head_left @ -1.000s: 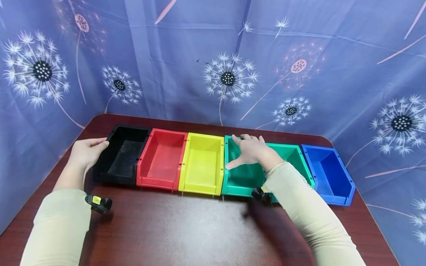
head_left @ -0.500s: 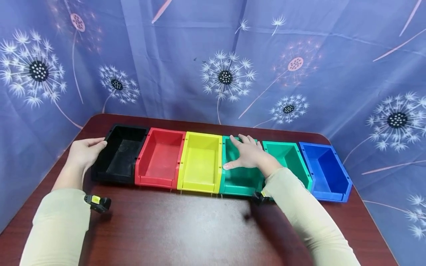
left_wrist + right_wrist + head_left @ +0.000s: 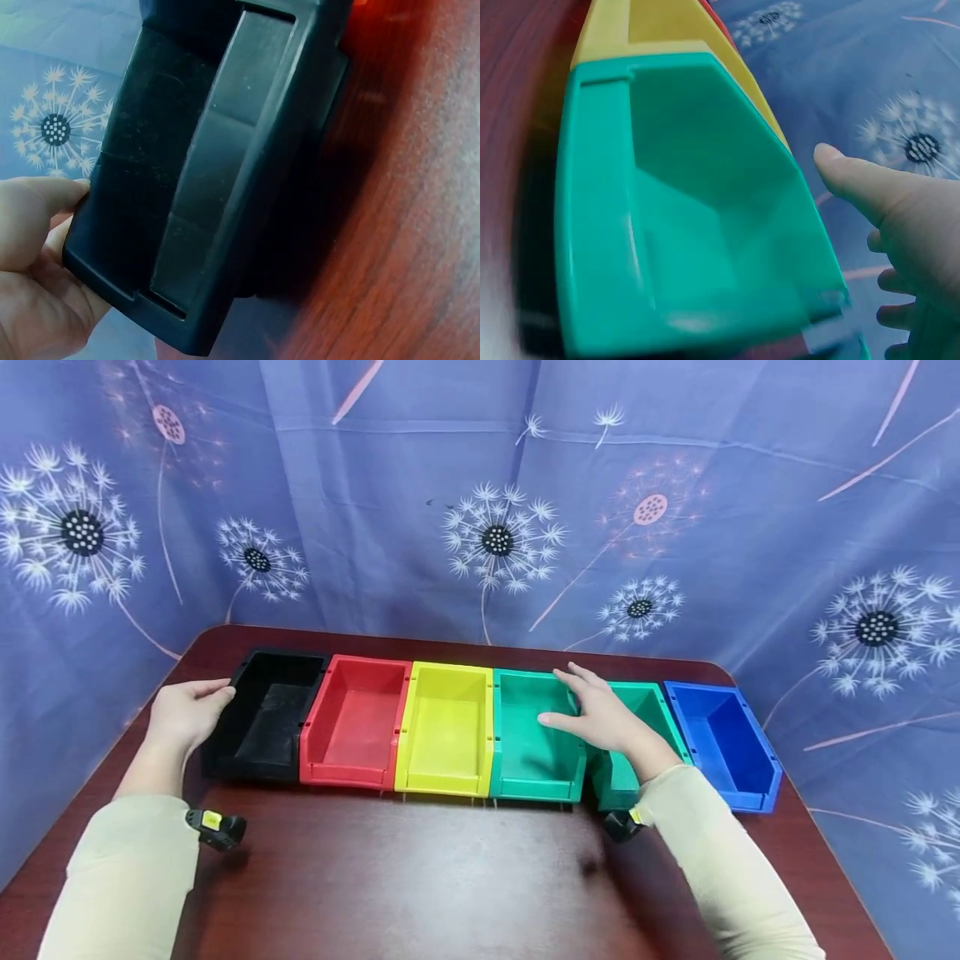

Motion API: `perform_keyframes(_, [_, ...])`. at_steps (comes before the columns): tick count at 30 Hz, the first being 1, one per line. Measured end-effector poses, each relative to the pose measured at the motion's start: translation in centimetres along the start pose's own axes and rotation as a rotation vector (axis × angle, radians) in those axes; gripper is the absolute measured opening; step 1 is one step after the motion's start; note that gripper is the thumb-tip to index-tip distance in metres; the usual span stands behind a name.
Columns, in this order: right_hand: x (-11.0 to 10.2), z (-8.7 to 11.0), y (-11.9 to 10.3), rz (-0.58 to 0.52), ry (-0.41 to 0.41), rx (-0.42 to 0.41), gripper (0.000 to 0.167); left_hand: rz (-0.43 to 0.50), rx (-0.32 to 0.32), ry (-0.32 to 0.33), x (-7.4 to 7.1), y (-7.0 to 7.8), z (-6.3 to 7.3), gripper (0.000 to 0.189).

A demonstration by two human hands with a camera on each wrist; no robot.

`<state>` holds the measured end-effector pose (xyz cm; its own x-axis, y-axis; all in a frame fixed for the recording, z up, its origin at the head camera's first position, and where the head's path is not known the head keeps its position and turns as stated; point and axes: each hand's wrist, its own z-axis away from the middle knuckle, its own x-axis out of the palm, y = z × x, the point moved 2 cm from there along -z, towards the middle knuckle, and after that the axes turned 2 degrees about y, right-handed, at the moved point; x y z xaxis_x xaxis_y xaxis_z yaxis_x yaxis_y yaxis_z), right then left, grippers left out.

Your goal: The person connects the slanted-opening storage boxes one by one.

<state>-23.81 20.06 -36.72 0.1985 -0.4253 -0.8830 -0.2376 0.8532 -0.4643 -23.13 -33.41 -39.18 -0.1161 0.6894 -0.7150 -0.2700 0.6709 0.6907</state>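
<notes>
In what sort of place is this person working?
Probably a small indoor workspace: a reddish-brown table, a row of coloured bins on it, and a dandelion-print curtain behind.

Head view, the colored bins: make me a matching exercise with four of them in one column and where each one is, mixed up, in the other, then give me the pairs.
Column one
1. black bin
2. red bin
3. yellow bin
4. blue bin

Column two
A. between the black bin and the yellow bin
B. farthest right of all the bins
C. held at its edge by the left hand
D. between the red bin and a green bin

Pairs: 1-C, 2-A, 3-D, 4-B
</notes>
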Motion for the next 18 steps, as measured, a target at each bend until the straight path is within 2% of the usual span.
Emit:
perform_keyframes(7, [-1.8, 2.5, 2.5, 0.002, 0.029, 0.064, 0.087, -0.020, 0.003, 0.003, -0.4, -0.1, 0.2, 0.057])
perform_keyframes(13, [-3.2, 5.0, 4.3, 0.002, 0.063, 0.125, 0.086, -0.068, 0.034, 0.041, -0.6, -0.5, -0.1, 0.053])
perform_keyframes(18, [-3.9, 6.9, 5.5, -0.024, 0.073, 0.189, 0.088, -0.081, -0.004, 0.026, -1.1, -0.9, -0.2, 0.054])
